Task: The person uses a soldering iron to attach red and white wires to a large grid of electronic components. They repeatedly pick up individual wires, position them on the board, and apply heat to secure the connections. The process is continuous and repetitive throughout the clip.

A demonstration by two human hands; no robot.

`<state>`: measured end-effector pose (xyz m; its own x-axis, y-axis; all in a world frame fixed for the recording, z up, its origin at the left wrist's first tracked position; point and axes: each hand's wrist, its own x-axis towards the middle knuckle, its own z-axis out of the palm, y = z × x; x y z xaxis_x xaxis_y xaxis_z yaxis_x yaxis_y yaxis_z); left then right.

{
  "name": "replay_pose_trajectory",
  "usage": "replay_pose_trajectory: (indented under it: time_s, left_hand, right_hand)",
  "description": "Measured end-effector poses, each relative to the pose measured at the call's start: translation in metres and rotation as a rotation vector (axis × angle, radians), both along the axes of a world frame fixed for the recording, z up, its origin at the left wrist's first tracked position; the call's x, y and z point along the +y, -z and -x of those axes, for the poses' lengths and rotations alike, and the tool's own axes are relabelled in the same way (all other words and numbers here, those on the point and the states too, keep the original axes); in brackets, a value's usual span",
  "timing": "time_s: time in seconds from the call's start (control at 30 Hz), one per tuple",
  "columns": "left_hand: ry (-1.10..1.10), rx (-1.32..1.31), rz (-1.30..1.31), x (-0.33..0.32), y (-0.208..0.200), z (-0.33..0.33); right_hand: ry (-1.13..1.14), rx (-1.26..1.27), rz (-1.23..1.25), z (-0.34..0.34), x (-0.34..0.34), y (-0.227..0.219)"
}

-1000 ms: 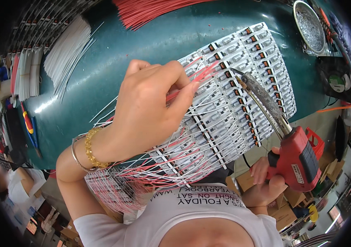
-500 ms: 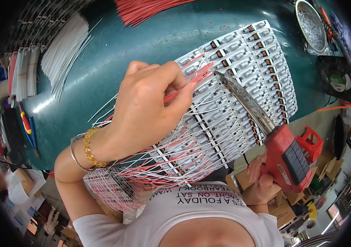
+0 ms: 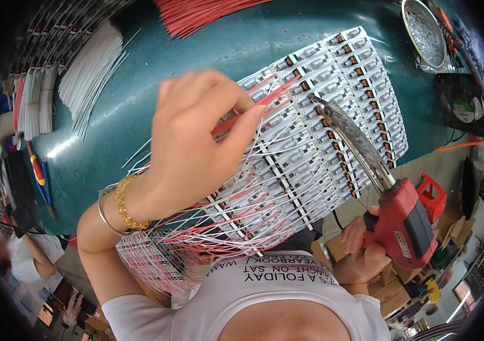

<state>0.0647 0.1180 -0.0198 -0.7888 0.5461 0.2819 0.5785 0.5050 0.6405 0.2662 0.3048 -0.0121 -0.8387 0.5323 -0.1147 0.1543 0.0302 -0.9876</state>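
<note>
My left hand (image 3: pixel 196 136) pinches a small bundle of red wires (image 3: pixel 279 92) between thumb and fingers, over the upper left part of a panel of small white circuit boards (image 3: pixel 324 62). Rows of little parts cover this panel, and many white and red wires (image 3: pixel 253 227) stick out from its lower left side. At the right, my right hand (image 3: pixel 370 253) is closed round the grip of a red and black soldering gun (image 3: pixel 404 227). Its long, dark-crusted metal tip points up and left, just over the boards and a little right of the wire ends.
White wires (image 3: pixel 91 68) lie in a pile at the left, and red wires (image 3: pixel 202 14) at the far edge of the green tabletop (image 3: pixel 156 45). A metal bowl of shavings (image 3: pixel 424 34) and a black fan (image 3: pixel 460 105) stand at the right. Red-yellow pliers (image 3: pixel 37 172) lie left.
The soldering gun has shifted right, and its tip has moved away from the ends of the red wires. My left hand has drawn slightly left with the bundle.
</note>
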Motion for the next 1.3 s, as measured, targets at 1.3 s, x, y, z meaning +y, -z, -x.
replay_pose_trajectory:
  time_s: [1.3]
  left_hand:
    - [0.098,-0.046,0.027,0.009,0.006,-0.011]
  right_hand:
    - [0.022,0.022,-0.077,-0.011,-0.004,0.008]
